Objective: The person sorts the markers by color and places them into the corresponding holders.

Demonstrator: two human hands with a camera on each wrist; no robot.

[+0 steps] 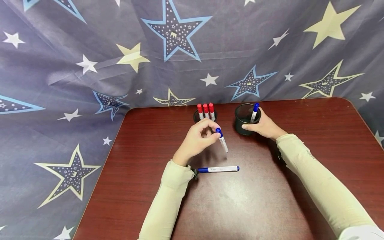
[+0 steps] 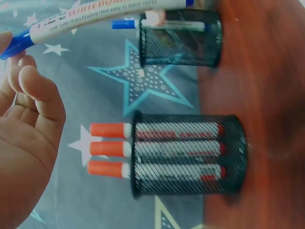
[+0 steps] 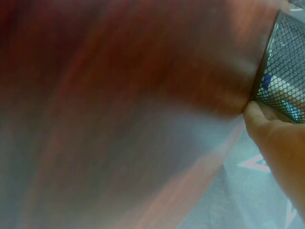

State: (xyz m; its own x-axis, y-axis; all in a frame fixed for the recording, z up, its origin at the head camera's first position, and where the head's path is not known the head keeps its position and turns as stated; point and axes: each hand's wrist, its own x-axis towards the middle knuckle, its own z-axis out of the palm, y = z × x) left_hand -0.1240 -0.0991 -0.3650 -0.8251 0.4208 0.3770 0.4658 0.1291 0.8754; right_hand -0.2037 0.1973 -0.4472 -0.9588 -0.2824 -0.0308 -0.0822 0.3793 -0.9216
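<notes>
My left hand (image 1: 196,140) pinches a blue-capped whiteboard marker (image 1: 223,144) at its cap, with the white barrel slanting down above the table. In the left wrist view this marker (image 2: 95,18) crosses the top, its printed side showing. My right hand (image 1: 267,126) grips a black mesh pen cup (image 1: 242,129) from its right side, thumb on the near wall. One blue marker (image 1: 254,115) leans in that cup, cap upward. Another blue marker (image 1: 223,169) lies flat on the table, nearer than the left hand. The right wrist view catches the cup (image 3: 281,62) only at its edge.
A second black mesh cup (image 2: 190,186) stands behind my left hand, holding red-capped markers (image 2: 109,149). Both cups are near the far edge of the brown table (image 1: 144,140). A grey star-patterned cloth (image 1: 114,76) hangs right behind it.
</notes>
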